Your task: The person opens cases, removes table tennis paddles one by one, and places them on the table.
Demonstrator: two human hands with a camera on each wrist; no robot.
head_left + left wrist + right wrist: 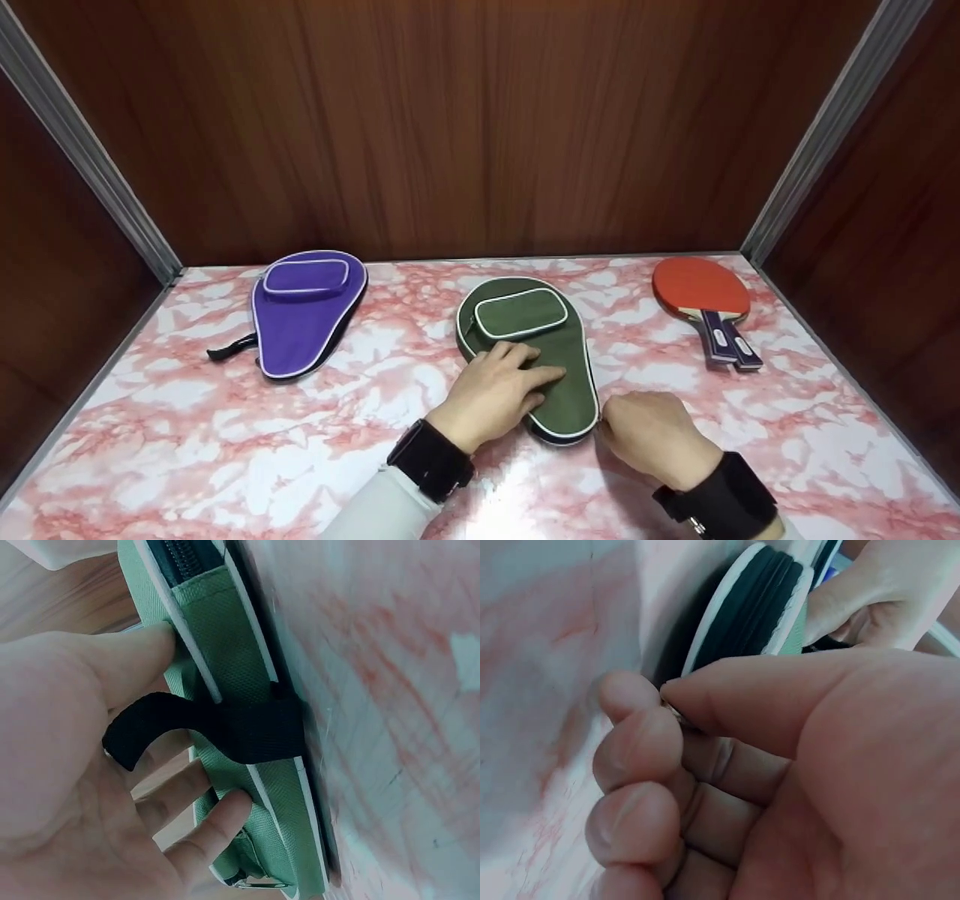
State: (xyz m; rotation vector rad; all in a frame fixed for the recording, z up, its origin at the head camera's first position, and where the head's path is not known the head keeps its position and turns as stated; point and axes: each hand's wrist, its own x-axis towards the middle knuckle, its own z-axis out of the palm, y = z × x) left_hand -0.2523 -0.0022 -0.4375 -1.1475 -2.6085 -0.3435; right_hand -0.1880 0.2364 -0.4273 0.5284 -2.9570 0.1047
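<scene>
A green table tennis bat case (pixel 559 390) with white piping and a small front pocket lies flat in the middle of the table. My left hand (pixel 491 386) rests on its front below the pocket, fingers spread. In the left wrist view, a black strap loop (pixel 262 727) sticks out from the case's side by the palm. At the lower right edge of the case, my right hand (pixel 652 431) is curled, thumb and forefinger pinching a small metal zipper pull (pixel 676 714). Most of that pull is hidden by the fingertips. The dark zipper band (pixel 742 615) runs along the edge.
A purple bat case (pixel 300 330) with a black strap (pixel 232 347) lies at the left. Two table tennis bats (pixel 701 289), the upper one with red rubber, are stacked at the right. Brown wood panels (pixel 480 127) enclose the back and sides of the pink marbled table (pixel 247 450).
</scene>
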